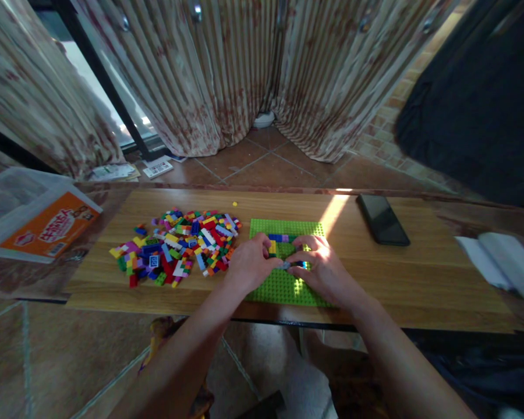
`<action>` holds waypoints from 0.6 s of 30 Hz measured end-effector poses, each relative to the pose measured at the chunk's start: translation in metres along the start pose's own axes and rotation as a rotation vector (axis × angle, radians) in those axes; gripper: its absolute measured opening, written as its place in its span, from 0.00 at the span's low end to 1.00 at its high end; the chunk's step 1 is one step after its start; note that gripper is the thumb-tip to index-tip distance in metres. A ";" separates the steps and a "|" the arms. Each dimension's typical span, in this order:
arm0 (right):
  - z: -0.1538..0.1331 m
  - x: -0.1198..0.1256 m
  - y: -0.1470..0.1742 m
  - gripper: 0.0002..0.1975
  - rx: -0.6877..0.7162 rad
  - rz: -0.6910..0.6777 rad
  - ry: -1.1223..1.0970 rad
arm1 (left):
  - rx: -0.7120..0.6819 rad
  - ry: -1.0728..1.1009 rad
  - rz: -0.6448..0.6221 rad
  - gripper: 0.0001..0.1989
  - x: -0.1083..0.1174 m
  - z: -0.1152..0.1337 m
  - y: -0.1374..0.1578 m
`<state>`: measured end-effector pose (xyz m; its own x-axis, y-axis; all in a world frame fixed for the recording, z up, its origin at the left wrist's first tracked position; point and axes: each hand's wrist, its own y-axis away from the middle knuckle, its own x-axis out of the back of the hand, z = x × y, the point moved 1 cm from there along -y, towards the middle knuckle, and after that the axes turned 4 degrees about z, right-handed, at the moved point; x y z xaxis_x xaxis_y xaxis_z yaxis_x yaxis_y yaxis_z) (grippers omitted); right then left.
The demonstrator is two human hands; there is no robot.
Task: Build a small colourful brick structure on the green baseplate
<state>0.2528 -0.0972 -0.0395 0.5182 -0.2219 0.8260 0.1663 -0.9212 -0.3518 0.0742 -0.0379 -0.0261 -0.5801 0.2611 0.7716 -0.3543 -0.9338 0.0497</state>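
Lying on wooden tabletop (436, 267): green baseplate (273, 286), bricks (186, 241); curtains (231, 75) beyond.

Long wooden tabletop (419, 285), pale brown with grain running lengthwise. At the left, spread loosely across the wood, 1 broad heap of multicoloured bricks (179, 250). Near the far edge, apart from the heap, 1 small yellow piece (234, 203). Around the middle, just right of the heap, 1 green studded baseplate (271, 291) lying flat. Farther right, 1 black phone (383, 219), set at a slant. Between baseplate and phone, 1 bright streak of sunlight (335, 210) on the wood, reaching to the far edge.
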 end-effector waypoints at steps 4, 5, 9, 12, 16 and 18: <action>-0.002 -0.001 0.001 0.03 -0.017 -0.001 0.013 | 0.002 -0.022 0.003 0.14 0.000 0.001 0.000; -0.003 -0.001 0.001 0.03 -0.019 0.002 0.013 | 0.004 -0.028 0.003 0.14 0.000 0.001 -0.001; -0.002 -0.003 0.000 0.03 -0.007 0.023 0.012 | 0.027 -0.051 -0.004 0.14 0.000 0.003 -0.005; -0.001 -0.003 -0.002 0.02 0.011 0.023 0.015 | 0.049 -0.090 -0.040 0.16 0.002 0.005 -0.011; -0.003 -0.004 -0.001 0.03 0.001 0.019 0.035 | 0.067 -0.138 -0.072 0.18 0.004 0.008 -0.013; -0.006 -0.004 0.002 0.03 -0.008 0.028 0.046 | 0.065 -0.136 -0.066 0.17 0.004 0.009 -0.009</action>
<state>0.2460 -0.0994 -0.0411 0.4836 -0.2623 0.8351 0.1456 -0.9167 -0.3722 0.0819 -0.0303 -0.0172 -0.4511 0.2905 0.8439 -0.3377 -0.9308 0.1400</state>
